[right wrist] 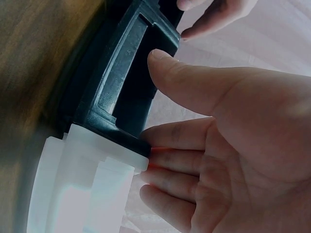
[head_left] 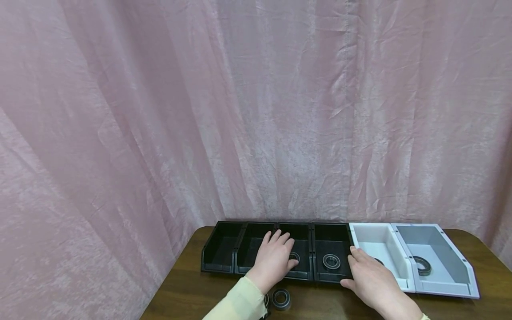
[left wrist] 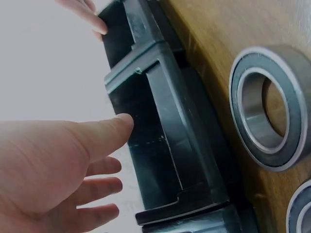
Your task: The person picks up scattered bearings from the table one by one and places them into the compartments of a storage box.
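The left hand has its fingers straight, slightly spread; the right hand, straight and together, neither gripping anything I can see. Between them, nearer the right, a round steel-and-black bearing lies flat in a black plastic bin.

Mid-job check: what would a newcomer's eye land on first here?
Probably the pink curtain filling most of the head view, then the row before it: four black bins, a white bin and a pale grey bin at the right. The left hand and right hand are over the middle of that row. In the left wrist view, a bearing on the table looms large at the right edge.
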`<state>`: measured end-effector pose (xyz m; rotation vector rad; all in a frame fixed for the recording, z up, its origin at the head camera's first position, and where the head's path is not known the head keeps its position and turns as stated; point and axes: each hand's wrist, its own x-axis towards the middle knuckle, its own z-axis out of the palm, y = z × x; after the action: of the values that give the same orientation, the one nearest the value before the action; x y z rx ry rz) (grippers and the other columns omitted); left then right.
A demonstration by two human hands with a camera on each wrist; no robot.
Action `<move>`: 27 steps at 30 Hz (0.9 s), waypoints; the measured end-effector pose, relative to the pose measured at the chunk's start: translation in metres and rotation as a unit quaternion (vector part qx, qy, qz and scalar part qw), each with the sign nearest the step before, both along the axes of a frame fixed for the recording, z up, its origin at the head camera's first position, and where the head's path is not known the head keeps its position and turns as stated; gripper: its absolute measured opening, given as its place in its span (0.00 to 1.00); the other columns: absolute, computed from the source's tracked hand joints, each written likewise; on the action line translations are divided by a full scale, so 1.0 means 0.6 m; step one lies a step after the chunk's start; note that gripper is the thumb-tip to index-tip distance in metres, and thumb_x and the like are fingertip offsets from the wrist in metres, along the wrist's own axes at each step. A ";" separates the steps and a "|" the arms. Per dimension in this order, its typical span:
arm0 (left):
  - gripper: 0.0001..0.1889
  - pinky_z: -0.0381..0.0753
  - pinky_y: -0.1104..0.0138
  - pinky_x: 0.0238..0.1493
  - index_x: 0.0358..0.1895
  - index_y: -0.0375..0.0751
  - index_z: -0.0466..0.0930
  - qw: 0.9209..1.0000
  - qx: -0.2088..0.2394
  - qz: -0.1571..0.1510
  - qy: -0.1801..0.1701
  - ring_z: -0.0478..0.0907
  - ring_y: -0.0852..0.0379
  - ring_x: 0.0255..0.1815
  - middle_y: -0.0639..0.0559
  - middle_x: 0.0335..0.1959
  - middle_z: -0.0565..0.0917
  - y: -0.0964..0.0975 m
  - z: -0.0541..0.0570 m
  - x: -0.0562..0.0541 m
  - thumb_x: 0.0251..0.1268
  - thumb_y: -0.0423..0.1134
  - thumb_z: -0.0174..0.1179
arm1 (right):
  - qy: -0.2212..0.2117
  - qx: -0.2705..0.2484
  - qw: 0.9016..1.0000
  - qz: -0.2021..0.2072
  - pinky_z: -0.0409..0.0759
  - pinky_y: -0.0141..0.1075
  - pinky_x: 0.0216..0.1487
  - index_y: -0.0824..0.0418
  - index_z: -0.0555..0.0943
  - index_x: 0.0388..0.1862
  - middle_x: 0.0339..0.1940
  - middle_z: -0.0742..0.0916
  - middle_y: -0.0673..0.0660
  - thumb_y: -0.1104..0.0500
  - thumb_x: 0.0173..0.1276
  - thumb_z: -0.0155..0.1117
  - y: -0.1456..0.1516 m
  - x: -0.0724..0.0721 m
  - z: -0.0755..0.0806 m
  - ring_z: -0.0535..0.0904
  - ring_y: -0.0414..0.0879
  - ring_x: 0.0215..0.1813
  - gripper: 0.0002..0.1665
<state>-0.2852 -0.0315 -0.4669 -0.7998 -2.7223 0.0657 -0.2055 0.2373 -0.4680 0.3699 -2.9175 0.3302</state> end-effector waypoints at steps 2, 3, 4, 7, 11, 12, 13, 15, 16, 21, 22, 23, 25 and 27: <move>0.29 0.70 0.41 0.80 0.69 0.46 0.86 1.000 0.000 -0.009 0.006 0.76 0.43 0.78 0.47 0.74 0.83 -0.003 0.002 0.007 0.72 0.56 0.76 | -0.003 0.000 1.000 -0.001 0.78 0.64 0.71 0.81 0.82 0.61 0.71 0.80 0.79 0.47 0.65 0.84 0.000 0.000 0.000 0.76 0.74 0.74 0.43; 0.29 0.71 0.41 0.79 0.69 0.46 0.86 1.000 0.001 -0.013 0.009 0.76 0.44 0.78 0.47 0.73 0.83 -0.004 0.005 0.012 0.72 0.56 0.76 | -0.004 0.000 1.000 -0.002 0.78 0.64 0.71 0.81 0.82 0.61 0.71 0.80 0.79 0.47 0.65 0.84 0.000 0.000 -0.001 0.76 0.74 0.74 0.43; 0.29 0.71 0.41 0.79 0.69 0.46 0.86 1.000 0.001 -0.017 0.011 0.77 0.44 0.77 0.48 0.73 0.84 -0.005 0.006 0.016 0.72 0.56 0.76 | -0.004 0.000 1.000 -0.002 0.78 0.64 0.70 0.81 0.82 0.61 0.71 0.81 0.79 0.47 0.65 0.84 0.000 0.000 -0.001 0.76 0.74 0.74 0.43; 0.30 0.71 0.40 0.79 0.70 0.45 0.85 1.000 0.006 -0.027 0.013 0.78 0.44 0.76 0.48 0.72 0.84 -0.009 0.012 0.028 0.72 0.56 0.76 | -0.001 0.000 1.000 -0.001 0.79 0.64 0.70 0.81 0.83 0.61 0.71 0.81 0.78 0.47 0.65 0.85 -0.001 0.000 -0.002 0.77 0.74 0.74 0.43; 0.30 0.72 0.40 0.78 0.70 0.46 0.85 0.999 0.011 -0.039 0.020 0.79 0.44 0.75 0.48 0.71 0.85 -0.014 0.016 0.043 0.72 0.56 0.75 | 0.001 -0.001 1.000 0.000 0.79 0.64 0.70 0.81 0.83 0.60 0.71 0.81 0.79 0.47 0.65 0.85 -0.001 0.000 -0.002 0.77 0.74 0.74 0.42; 0.30 0.72 0.40 0.78 0.70 0.46 0.85 0.999 0.011 -0.042 0.022 0.79 0.45 0.75 0.48 0.71 0.85 -0.016 0.016 0.046 0.72 0.56 0.75 | 0.000 -0.001 1.000 0.000 0.79 0.64 0.70 0.81 0.83 0.61 0.71 0.81 0.79 0.47 0.65 0.84 -0.001 0.000 -0.002 0.77 0.74 0.74 0.42; 0.30 0.72 0.40 0.78 0.70 0.46 0.85 0.999 0.011 -0.045 0.026 0.80 0.45 0.75 0.48 0.71 0.85 -0.017 0.016 0.049 0.72 0.57 0.75 | 0.001 -0.001 1.000 0.001 0.79 0.64 0.70 0.81 0.83 0.60 0.71 0.81 0.79 0.47 0.65 0.84 0.000 0.000 -0.002 0.77 0.74 0.74 0.42; 0.30 0.73 0.40 0.77 0.70 0.46 0.85 0.998 0.009 -0.050 0.032 0.80 0.45 0.74 0.48 0.71 0.86 -0.020 0.016 0.055 0.72 0.58 0.75 | 0.000 -0.002 1.000 0.001 0.78 0.64 0.71 0.81 0.83 0.61 0.71 0.81 0.79 0.47 0.65 0.84 0.000 0.000 -0.001 0.77 0.74 0.74 0.42; 0.30 0.73 0.40 0.77 0.70 0.46 0.85 0.998 0.007 -0.052 0.035 0.80 0.45 0.74 0.49 0.70 0.86 -0.022 0.016 0.058 0.72 0.58 0.75 | -0.001 -0.001 1.000 0.001 0.78 0.64 0.71 0.82 0.83 0.61 0.71 0.80 0.79 0.47 0.66 0.84 0.000 0.000 -0.001 0.76 0.74 0.74 0.42; 0.31 0.74 0.40 0.77 0.71 0.47 0.85 0.998 0.001 -0.062 0.031 0.80 0.46 0.75 0.50 0.71 0.85 -0.028 0.019 0.073 0.71 0.59 0.75 | -0.003 0.002 1.000 0.001 0.78 0.64 0.71 0.82 0.83 0.61 0.71 0.80 0.79 0.47 0.66 0.84 0.001 -0.001 -0.001 0.76 0.74 0.75 0.42; 0.32 0.74 0.40 0.77 0.71 0.47 0.85 0.998 -0.001 -0.064 0.027 0.79 0.46 0.75 0.51 0.72 0.85 -0.029 0.018 0.076 0.71 0.59 0.75 | -0.004 0.003 1.000 0.000 0.78 0.64 0.71 0.82 0.83 0.61 0.71 0.80 0.79 0.47 0.66 0.84 0.002 -0.001 -0.002 0.76 0.74 0.75 0.42; 0.32 0.73 0.40 0.77 0.71 0.48 0.85 0.998 -0.002 -0.065 0.021 0.79 0.46 0.75 0.51 0.72 0.85 -0.030 0.019 0.079 0.71 0.60 0.75 | -0.003 0.002 1.000 0.000 0.78 0.64 0.71 0.82 0.83 0.61 0.71 0.80 0.79 0.47 0.66 0.84 0.002 -0.001 -0.002 0.76 0.74 0.75 0.42; 0.33 0.73 0.40 0.77 0.71 0.48 0.84 0.998 -0.003 -0.068 0.008 0.78 0.46 0.76 0.51 0.73 0.84 -0.032 0.018 0.086 0.70 0.60 0.76 | 0.000 0.002 1.000 0.001 0.78 0.64 0.71 0.82 0.83 0.60 0.71 0.80 0.79 0.47 0.66 0.84 0.002 -0.001 -0.003 0.76 0.74 0.74 0.42; 0.34 0.73 0.40 0.77 0.72 0.48 0.84 0.997 -0.005 -0.073 -0.002 0.78 0.46 0.76 0.51 0.73 0.83 -0.034 0.017 0.092 0.69 0.60 0.76 | 0.004 0.002 1.000 0.002 0.78 0.64 0.71 0.81 0.83 0.60 0.71 0.81 0.79 0.47 0.65 0.84 0.001 -0.001 -0.005 0.76 0.74 0.74 0.41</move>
<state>-0.2301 -0.0522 -0.4570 -1.0004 -2.6608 0.0470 -0.2060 0.2381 -0.4707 0.3761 -2.9107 0.3231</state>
